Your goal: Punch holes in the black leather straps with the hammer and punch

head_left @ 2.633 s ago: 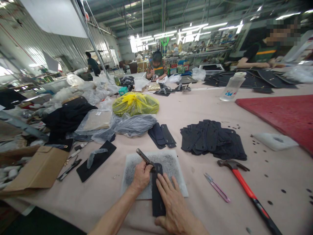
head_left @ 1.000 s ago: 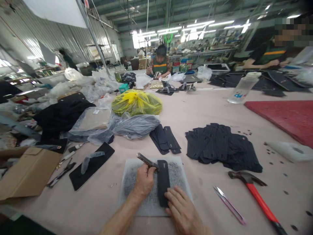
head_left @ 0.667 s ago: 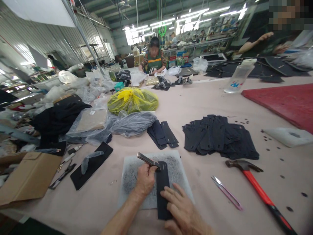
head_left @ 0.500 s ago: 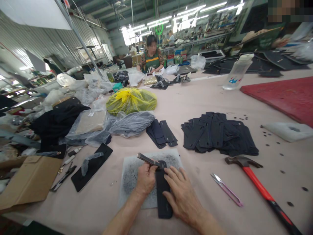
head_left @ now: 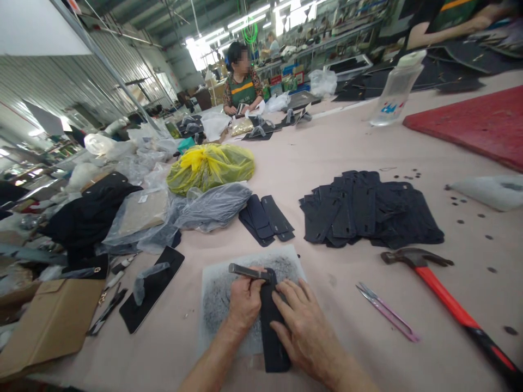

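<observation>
My left hand (head_left: 244,304) is closed around a metal punch tool (head_left: 244,270), whose tip rests on the top end of a dark leather strip (head_left: 273,343). The strip lies lengthwise on a scuffed white cutting mat (head_left: 216,291). My right hand (head_left: 304,329) lies on the strip's right side with the fingers spread flat, pressing it down. A red-handled hammer (head_left: 443,298) lies on the table to the right, and thin pink-handled snips (head_left: 386,312) lie between it and the mat.
A pile of dark leather pieces (head_left: 368,209) sits beyond the hammer, and a few strips (head_left: 265,218) lie behind the mat. Bags (head_left: 210,166), a cardboard box (head_left: 49,321) and clutter crowd the left. A red mat (head_left: 478,122) and a bottle (head_left: 392,90) are far right. Other workers sit at the far end.
My right hand slid up the strip from its lower end to beside the punch. The punch stays on the strip's top end. The camera tilted downward.
</observation>
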Action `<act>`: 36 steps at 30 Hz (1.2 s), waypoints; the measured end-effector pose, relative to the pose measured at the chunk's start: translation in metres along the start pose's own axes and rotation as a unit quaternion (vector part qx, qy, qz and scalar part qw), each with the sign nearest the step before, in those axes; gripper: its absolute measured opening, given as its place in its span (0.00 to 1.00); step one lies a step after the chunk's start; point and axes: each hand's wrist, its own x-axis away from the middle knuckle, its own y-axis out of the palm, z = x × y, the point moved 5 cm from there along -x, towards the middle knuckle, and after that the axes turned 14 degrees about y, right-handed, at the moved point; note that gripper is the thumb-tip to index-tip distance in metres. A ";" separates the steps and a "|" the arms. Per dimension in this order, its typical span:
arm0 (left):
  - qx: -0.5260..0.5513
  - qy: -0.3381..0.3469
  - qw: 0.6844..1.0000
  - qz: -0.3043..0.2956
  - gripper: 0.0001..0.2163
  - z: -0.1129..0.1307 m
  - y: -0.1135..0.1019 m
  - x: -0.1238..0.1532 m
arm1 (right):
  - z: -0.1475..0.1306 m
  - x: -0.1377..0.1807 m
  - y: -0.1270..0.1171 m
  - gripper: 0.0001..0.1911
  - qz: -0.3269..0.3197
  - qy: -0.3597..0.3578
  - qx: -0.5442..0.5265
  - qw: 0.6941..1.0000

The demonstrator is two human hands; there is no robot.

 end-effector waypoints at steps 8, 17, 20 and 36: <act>-0.044 -0.003 0.999 -0.006 0.11 -0.002 0.003 -0.003 | 0.004 0.000 0.001 0.23 -0.010 0.003 -0.020 1.000; -0.099 0.019 0.995 -0.006 0.12 -0.001 0.003 -0.004 | 0.004 -0.001 -0.003 0.23 0.009 -0.005 -0.021 1.000; -0.123 0.034 0.992 -0.009 0.12 0.000 0.004 -0.005 | 0.003 -0.001 -0.003 0.23 0.013 -0.012 -0.021 1.000; -0.211 0.137 0.967 -0.037 0.11 0.002 0.010 -0.006 | 0.003 0.000 -0.003 0.25 -0.002 -0.002 -0.029 1.000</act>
